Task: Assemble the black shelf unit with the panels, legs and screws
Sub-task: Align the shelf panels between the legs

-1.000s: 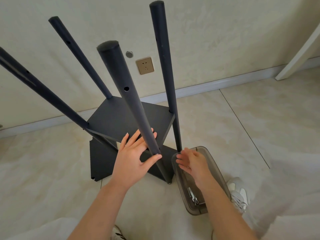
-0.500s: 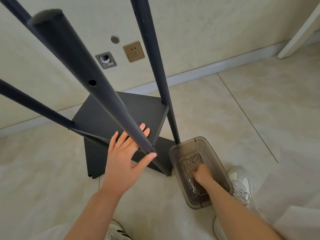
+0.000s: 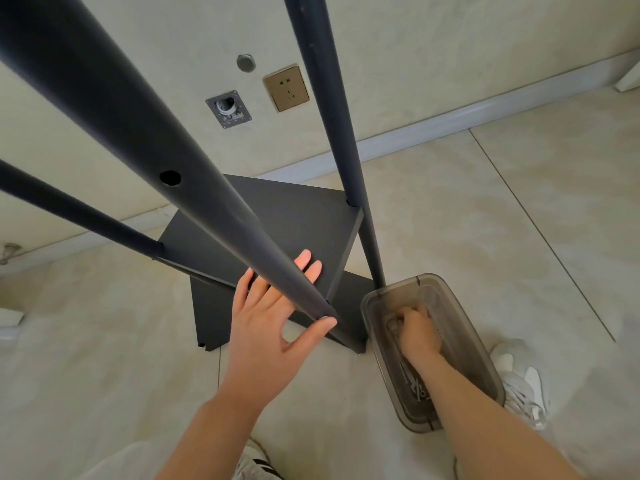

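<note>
As left hand [image 3: 266,327] braces leg [image 3: 194,202], right hand [image 3: 417,332] crowds bin [image 3: 479,355]

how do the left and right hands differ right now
The left hand is spread with straight fingers, while the right hand is curled. The left hand braces the near black leg. The right hand reaches down inside the smoky plastic box of metal hardware. The left hand is mostly in view, but the right hand's fingertips are hidden, so any grasp is unclear. Both hands are bare.
</note>
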### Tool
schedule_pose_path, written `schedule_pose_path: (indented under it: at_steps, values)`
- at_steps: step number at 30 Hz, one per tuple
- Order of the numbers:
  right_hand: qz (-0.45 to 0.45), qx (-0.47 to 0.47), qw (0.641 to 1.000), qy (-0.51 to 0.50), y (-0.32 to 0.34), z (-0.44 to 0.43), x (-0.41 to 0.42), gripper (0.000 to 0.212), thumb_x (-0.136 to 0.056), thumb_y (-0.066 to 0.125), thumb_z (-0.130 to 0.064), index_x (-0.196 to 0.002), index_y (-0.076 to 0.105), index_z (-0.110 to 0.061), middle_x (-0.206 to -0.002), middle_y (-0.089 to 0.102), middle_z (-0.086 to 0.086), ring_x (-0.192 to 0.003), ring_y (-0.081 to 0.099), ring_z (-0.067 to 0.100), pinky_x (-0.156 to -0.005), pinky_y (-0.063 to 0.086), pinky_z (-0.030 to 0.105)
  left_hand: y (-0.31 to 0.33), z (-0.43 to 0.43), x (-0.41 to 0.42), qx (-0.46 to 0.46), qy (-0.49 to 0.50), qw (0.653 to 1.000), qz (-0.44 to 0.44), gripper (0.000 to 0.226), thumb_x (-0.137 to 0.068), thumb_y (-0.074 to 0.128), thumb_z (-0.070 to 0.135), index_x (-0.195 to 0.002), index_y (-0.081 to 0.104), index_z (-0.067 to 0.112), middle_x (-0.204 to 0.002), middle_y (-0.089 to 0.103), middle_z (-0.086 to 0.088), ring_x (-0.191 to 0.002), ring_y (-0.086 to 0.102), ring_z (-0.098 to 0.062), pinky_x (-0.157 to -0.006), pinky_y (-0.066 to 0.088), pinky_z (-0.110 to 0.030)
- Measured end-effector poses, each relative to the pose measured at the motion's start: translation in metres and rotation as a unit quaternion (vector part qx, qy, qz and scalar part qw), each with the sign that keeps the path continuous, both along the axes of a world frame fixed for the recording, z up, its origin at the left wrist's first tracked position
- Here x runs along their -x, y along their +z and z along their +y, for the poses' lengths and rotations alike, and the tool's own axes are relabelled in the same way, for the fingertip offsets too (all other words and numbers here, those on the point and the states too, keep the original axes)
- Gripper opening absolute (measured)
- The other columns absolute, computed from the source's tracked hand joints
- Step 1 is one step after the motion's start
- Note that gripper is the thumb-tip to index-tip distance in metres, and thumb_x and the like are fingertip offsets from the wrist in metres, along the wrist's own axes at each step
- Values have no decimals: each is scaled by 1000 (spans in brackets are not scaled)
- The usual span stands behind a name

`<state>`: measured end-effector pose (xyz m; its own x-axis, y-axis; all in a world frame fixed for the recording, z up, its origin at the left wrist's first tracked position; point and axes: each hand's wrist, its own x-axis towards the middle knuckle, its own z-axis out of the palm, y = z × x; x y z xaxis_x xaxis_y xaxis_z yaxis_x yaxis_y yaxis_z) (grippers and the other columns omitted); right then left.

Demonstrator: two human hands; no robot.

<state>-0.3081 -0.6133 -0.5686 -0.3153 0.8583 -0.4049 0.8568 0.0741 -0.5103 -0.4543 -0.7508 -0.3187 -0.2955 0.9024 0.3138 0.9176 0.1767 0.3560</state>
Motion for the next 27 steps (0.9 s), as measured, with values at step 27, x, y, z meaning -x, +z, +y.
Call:
schedule_pose_path:
  at_steps: [27]
  values:
    - [25,2,996,-80,12,21,-2,14,-95,55,-26,-90,53,-14,-84,58,7,-70,57,19,-59,48,31,-2,5,-3,1,3,1000,-3,54,-92,37,75,-140,31,52,-148,11,51,-143,11,17,-122,-2,-21]
